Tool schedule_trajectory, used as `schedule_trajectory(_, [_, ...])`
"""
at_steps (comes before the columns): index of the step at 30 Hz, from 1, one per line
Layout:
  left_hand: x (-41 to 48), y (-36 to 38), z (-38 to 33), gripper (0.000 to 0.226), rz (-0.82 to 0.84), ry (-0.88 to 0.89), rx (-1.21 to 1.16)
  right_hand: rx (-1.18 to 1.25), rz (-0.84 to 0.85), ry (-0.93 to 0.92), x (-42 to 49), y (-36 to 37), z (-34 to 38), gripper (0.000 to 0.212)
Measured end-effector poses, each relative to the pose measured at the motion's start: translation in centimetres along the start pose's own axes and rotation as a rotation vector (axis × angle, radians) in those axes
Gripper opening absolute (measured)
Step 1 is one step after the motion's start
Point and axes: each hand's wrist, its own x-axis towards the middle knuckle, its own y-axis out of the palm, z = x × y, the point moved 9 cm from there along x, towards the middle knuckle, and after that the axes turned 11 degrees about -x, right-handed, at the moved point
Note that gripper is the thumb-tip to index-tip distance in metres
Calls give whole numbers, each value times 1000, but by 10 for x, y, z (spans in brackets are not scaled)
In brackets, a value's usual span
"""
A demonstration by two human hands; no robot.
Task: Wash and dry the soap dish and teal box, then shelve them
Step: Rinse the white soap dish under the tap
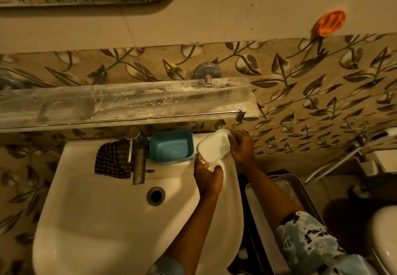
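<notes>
While both of my hands grip the white soap dish (pixel 213 147) at the sink's (pixel 107 221) rear right corner, left hand (pixel 208 177) holds its near edge, right hand (pixel 241 147) its far side. Teal box (pixel 171 147) sits open just left, beside the tap (pixel 137 156).

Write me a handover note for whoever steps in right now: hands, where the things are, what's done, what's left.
Left hand: holds the near end of the white soap dish.
Right hand: holds its far end; the dish is held at the right rear of the sink.
Teal box: sits open side up on the sink ledge beside the tap. Checked cloth lies left of the tap.
Shelf above holds neither item.
Done: cannot tell whether anything is washed; no water is running.
Left: dry both items, then shelve them.
</notes>
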Motion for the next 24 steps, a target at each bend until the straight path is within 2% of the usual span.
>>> schedule_trajectory(8, [-17, -24, 6, 69, -3, -26, -116, 130, -21, 141, -25, -2, -18, 22])
schedule_trajectory(14, [-34, -60, 9, 69, 15, 19, -132, 391, 56, 273, -76, 10, -30, 11])
schedule_trajectory(20, [-44, -97, 11, 66, 54, 46, -146, 461, 230, 340, -123, 41, -27, 19])
schedule_trajectory(24, [-45, -120, 18, 73, 86, 32, -81, 625, 392, 399, -155, 67, -26, 21])
